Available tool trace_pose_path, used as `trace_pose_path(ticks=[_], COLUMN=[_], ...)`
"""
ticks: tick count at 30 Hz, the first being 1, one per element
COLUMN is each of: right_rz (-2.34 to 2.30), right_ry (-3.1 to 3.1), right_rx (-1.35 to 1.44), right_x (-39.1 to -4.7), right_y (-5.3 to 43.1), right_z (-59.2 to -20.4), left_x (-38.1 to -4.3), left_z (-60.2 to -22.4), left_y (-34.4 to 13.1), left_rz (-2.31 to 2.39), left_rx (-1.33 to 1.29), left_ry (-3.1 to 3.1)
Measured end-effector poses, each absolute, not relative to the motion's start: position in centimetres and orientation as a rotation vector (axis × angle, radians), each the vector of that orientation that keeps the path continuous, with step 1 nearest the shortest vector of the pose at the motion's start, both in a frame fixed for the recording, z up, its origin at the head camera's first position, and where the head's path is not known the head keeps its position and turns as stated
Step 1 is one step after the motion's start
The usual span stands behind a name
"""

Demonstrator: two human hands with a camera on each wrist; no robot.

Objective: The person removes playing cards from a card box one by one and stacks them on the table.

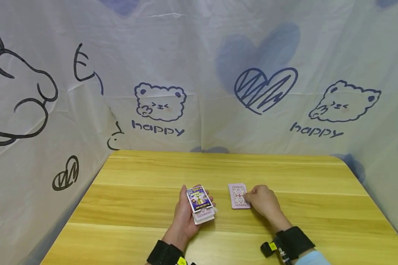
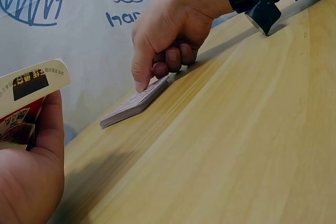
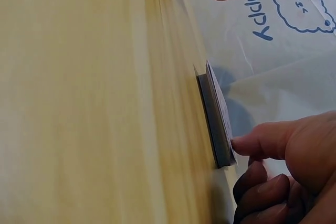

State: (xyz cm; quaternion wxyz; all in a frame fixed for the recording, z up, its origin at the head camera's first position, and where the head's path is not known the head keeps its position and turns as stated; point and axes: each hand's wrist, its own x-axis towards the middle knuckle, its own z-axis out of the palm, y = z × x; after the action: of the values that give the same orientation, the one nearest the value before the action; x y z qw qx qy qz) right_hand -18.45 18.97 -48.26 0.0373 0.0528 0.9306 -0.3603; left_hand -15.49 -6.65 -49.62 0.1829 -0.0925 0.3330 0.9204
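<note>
A pale wood tabletop (image 1: 139, 184) stands before a cloth backdrop (image 1: 209, 110) drawn with hearts, cartoon faces and the word "happy." My left hand (image 1: 183, 216) is palm up above the near middle of it, clamped around a playing-card box (image 1: 199, 198) with a dark printed front. A patterned card back (image 1: 203, 212) shows at the box's near end, where a white flap (image 2: 52, 72) stands away.

Just right of that hand, and apart from it, a neat stack of playing cards (image 1: 237, 195) lies flat on the tabletop, its patterned backs up. My right hand (image 1: 264, 200) comes in from the near right. Its thumb (image 3: 262, 139) touches the stack's right edge and the other fingers (image 3: 260, 195) are curled; whether this grip pinches any cards I cannot tell, because the fingertips are hidden.

The step in hand looks like getting hold of the cards at that edge while the left grip steadies the box. As I judge it, the next move calls for a sure pinch, thumb above and fingers beneath, with the stack kept square and the box level.
</note>
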Motion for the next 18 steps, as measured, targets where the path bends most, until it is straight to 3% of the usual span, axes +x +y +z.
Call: trace_pose_path(ticks=[9, 18], right_rz=[-1.363, -1.701], right_ry=[2.844, 2.592], right_rx=[0.176, -0.041], right_x=[-18.1, -14.8], right_y=[18.7, 13.6], right_z=[-47.8, -44.4], left_x=[-15.4, -15.4], left_z=[-49.5, -49.6], left_y=[-6.3, -5.8], left_rz=[2.651, 2.797], left_rx=[-0.289, -0.282], left_ry=[0.941, 0.893])
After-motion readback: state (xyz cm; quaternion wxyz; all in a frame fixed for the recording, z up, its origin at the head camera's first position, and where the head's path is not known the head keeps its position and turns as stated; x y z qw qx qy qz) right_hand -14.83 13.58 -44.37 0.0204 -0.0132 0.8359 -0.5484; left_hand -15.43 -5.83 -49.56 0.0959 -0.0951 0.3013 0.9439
